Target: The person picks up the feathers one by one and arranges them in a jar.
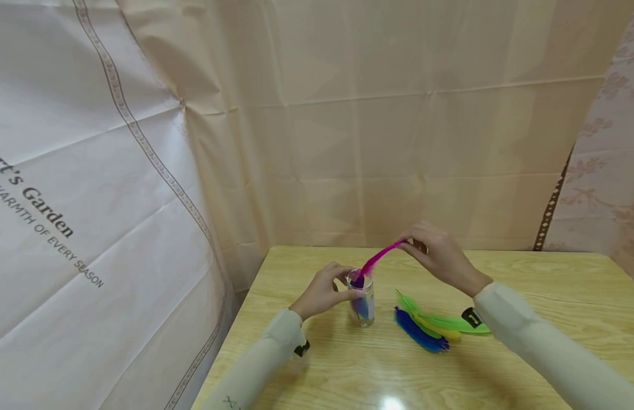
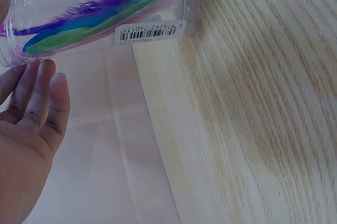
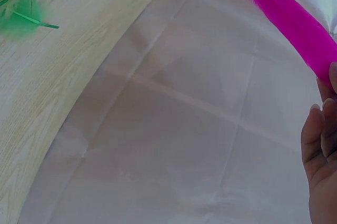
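A clear jar (image 1: 367, 315) with a barcode label (image 2: 152, 32) stands on the table, holding a purple feather (image 2: 84, 14), a green feather (image 2: 68, 42), a blue one and a pink one. My left hand (image 1: 323, 291) grips the jar near its rim, thumb on the near side. Above and to the right, my right hand (image 1: 440, 257) pinches one end of a magenta feather (image 3: 295, 21). That feather slants down to the left, and its lower end is at the jar's mouth. Part of the right hand falls outside the right wrist view.
On the wooden table (image 1: 342, 370), right of the jar, lies a loose pile: a blue feather (image 1: 421, 333), a light green feather (image 1: 450, 323) and yellow ones. A beige cloth (image 1: 358, 171) hangs behind the table's far edge. White printed cloth (image 1: 117, 228) hangs on the left.
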`<move>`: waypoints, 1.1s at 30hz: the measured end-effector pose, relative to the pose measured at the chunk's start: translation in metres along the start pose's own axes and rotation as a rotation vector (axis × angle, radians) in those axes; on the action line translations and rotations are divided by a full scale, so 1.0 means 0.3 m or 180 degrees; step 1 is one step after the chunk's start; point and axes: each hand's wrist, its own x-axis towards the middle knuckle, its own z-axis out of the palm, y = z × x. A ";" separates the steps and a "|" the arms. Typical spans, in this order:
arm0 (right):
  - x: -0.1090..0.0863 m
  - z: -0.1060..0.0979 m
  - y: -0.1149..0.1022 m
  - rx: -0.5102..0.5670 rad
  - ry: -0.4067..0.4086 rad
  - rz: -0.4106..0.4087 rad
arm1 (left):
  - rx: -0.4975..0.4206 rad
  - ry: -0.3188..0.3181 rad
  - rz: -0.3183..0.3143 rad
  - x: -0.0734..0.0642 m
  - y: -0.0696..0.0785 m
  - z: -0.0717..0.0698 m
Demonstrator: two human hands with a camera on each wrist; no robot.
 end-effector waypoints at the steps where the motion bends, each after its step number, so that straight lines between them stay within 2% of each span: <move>1: 0.004 0.000 -0.003 0.0002 0.0038 -0.0024 | -0.0013 0.0000 0.0009 0.000 0.000 0.000; 9: 0.024 -0.003 -0.010 -0.0044 0.0174 -0.0048 | -0.0058 0.0000 0.0018 -0.007 -0.002 -0.004; 18: 0.038 -0.014 -0.011 -0.0106 0.0174 0.0134 | -0.0034 0.0013 0.0057 -0.007 -0.005 -0.002; 24: 0.042 -0.013 -0.011 -0.0080 0.0199 0.0055 | -0.0050 -0.0007 0.0040 -0.004 -0.006 -0.004; 33: 0.019 0.023 0.001 -0.0059 -0.0072 -0.0125 | -0.0077 -0.0027 0.0013 -0.001 -0.010 -0.002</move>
